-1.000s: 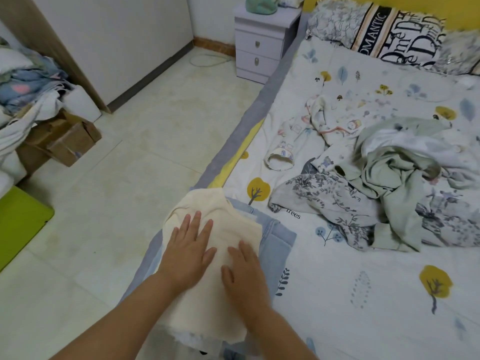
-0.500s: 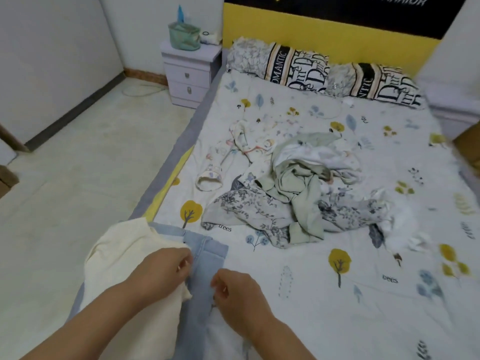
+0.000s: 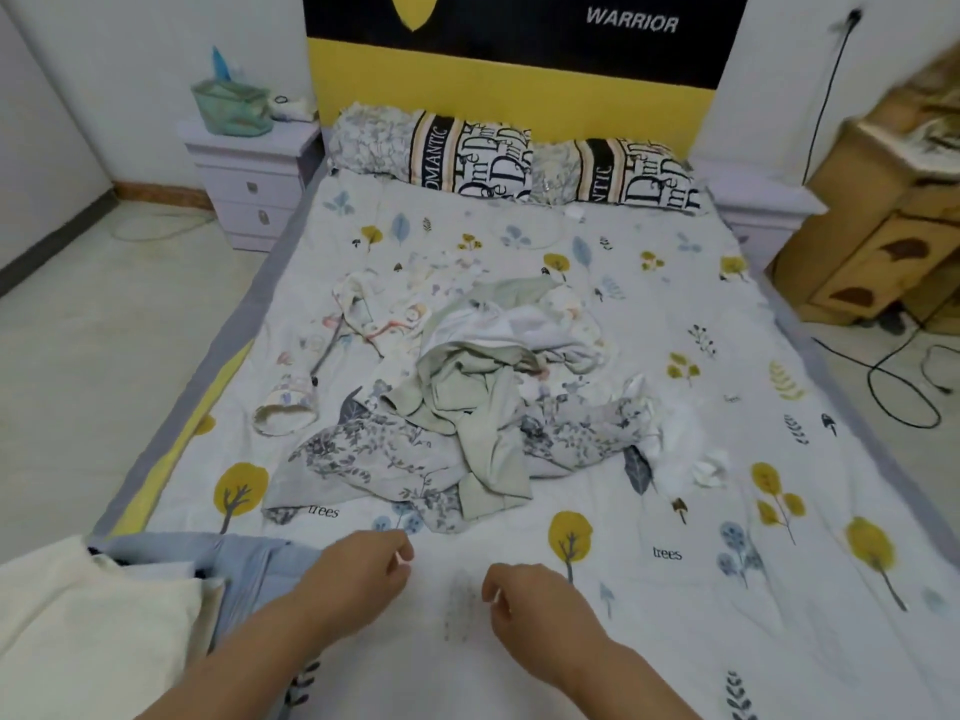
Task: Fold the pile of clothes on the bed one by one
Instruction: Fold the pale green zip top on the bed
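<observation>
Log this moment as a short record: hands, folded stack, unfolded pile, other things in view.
left hand: loosely curled above the sheet, holding nothing
right hand: loosely curled above the sheet, holding nothing
folded stack: cream folded cloth lying on light blue folded denim garment, at the bed's near left corner
unfolded pile: sage green crumpled garment on top of grey floral-print garment, mid-bed, apart from both hands
bed: white tree-print bedsheet
pillows: two lettered black-and-white pillows at the headboard
bedside: white two-drawer nightstand
</observation>
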{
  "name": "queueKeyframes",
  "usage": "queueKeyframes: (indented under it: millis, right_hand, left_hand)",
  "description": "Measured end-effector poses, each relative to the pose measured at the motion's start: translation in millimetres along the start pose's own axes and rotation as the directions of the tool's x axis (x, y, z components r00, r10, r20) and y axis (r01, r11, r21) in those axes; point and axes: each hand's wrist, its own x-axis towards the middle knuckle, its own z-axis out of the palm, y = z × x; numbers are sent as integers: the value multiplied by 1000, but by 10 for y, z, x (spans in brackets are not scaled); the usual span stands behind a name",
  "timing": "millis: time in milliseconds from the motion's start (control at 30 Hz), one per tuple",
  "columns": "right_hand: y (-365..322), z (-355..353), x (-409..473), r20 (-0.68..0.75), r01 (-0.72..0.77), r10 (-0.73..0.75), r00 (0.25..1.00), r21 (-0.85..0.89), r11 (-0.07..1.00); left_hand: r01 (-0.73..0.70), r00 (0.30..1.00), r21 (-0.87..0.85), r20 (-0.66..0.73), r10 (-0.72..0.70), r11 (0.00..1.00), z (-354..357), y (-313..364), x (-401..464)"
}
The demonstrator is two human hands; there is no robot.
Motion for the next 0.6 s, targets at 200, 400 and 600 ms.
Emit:
queueKeyframes:
  millis: [200,400,600]
  right_hand:
    - [558,-145,467,-18,-79,79,997,4,997]
    - [862,-168,1104,-34,-121,122,992,34,992]
    - [1064,-73,1674,-47,-140,145,988,94,986]
  left_hand:
    - [85,995,-85,-52,-90,993,128,360,716]
    - [197,970,-145,-119,-214,970,261,352,1499]
    - [257,945,-230,-144,-294,939,336,352,2176]
